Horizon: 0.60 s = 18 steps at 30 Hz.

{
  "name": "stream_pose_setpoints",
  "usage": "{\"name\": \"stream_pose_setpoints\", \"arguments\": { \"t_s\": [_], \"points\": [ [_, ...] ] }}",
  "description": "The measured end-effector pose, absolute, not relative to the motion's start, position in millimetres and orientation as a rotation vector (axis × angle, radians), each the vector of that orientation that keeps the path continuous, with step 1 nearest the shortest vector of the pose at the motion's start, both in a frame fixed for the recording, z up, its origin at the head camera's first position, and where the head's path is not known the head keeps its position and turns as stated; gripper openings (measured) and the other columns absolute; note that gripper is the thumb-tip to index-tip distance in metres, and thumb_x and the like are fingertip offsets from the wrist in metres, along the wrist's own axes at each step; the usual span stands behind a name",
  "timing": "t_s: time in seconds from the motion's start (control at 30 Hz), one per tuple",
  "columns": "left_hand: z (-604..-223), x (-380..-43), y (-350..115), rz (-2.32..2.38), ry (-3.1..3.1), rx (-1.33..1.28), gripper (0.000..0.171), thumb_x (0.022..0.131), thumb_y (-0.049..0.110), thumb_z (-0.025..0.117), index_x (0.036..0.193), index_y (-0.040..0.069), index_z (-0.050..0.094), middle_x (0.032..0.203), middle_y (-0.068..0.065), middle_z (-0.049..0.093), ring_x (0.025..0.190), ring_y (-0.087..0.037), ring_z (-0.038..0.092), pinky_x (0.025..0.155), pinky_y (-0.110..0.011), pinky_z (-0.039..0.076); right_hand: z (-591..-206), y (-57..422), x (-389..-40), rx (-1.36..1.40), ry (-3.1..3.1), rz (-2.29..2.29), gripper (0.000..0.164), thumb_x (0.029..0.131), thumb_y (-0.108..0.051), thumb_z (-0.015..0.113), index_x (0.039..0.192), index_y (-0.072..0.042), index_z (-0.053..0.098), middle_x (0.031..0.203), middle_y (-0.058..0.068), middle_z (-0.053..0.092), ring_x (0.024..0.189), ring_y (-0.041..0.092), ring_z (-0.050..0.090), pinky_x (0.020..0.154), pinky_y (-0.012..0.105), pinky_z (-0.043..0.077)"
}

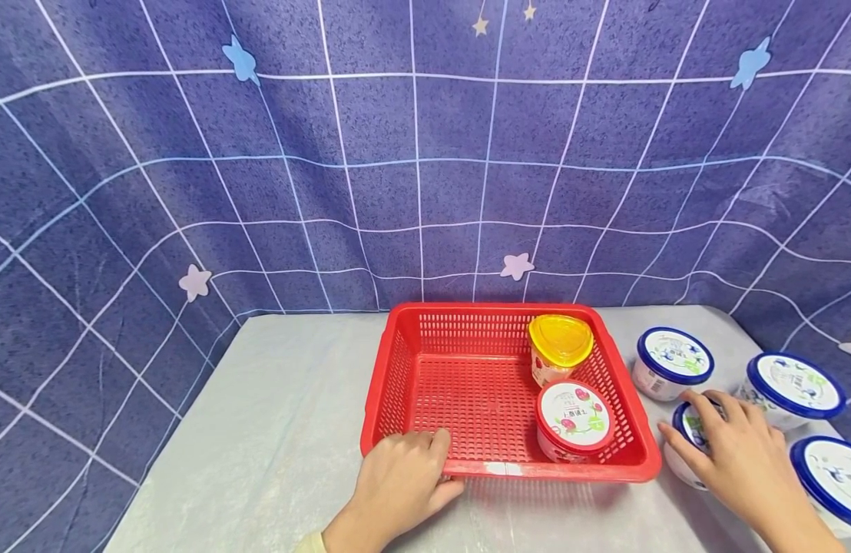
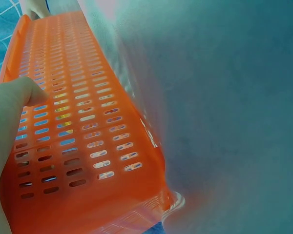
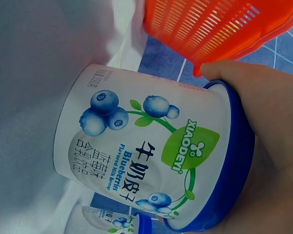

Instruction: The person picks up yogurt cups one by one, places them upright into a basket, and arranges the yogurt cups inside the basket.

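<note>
My left hand (image 1: 401, 484) grips the near rim of a red plastic basket (image 1: 467, 384), with the thumb on its outer front wall. Inside the basket's right side are a yellow-lidded cup (image 1: 562, 342) and a red-lidded cup (image 1: 576, 417) with cherries printed on top. Right of the basket, my right hand (image 1: 743, 461) holds a blueberry milk cup (image 3: 146, 141) by its blue lid from above. The cup stands upright and its lid is partly hidden under the fingers in the head view.
Other blue-lidded cups surround the right hand: one behind (image 1: 673, 361), one at the back right (image 1: 793, 390) and one at the front right (image 1: 836, 476). A pale cloth (image 1: 259, 430) covers the table. A blue gridded curtain (image 1: 453, 192) hangs behind it.
</note>
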<state>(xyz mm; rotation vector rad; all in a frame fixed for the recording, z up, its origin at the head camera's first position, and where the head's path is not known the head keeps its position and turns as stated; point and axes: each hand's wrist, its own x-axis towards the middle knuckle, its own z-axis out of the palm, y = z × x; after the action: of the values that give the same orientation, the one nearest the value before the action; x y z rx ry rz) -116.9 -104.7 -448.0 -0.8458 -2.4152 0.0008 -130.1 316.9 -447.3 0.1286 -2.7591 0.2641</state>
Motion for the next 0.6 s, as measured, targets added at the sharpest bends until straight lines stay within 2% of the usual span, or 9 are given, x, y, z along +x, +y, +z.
{"name": "stream_pose_setpoints", "arguments": {
  "t_s": [0.43, 0.6],
  "points": [
    [-451.9, -115.7, -105.5, -0.016, -2.426, -0.853, 0.053, 0.069, 0.059, 0.077, 0.072, 0.017, 0.045, 0.053, 0.011, 0.033, 0.045, -0.005, 0.022, 0.04, -0.021, 0.018, -450.7, 316.5, -129.2, 0.132, -2.759, 0.246, 0.067, 0.083, -0.05, 0.073, 0.123, 0.001, 0.057, 0.121, 0.032, 0.051, 0.11, 0.056, 0.042, 0.075, 0.078, 0.032],
    [-449.7, -116.0, -104.7, -0.011, -2.423, -0.848, 0.055, 0.068, 0.059, 0.078, 0.071, 0.017, 0.043, 0.053, 0.01, 0.033, 0.045, -0.005, 0.025, 0.04, -0.022, 0.022, -449.2, 317.3, -129.9, 0.129, -2.773, 0.255, 0.067, 0.084, -0.05, 0.073, 0.124, 0.001, 0.055, 0.121, 0.032, 0.05, 0.111, 0.057, 0.04, 0.076, 0.078, 0.031]
  ]
}}
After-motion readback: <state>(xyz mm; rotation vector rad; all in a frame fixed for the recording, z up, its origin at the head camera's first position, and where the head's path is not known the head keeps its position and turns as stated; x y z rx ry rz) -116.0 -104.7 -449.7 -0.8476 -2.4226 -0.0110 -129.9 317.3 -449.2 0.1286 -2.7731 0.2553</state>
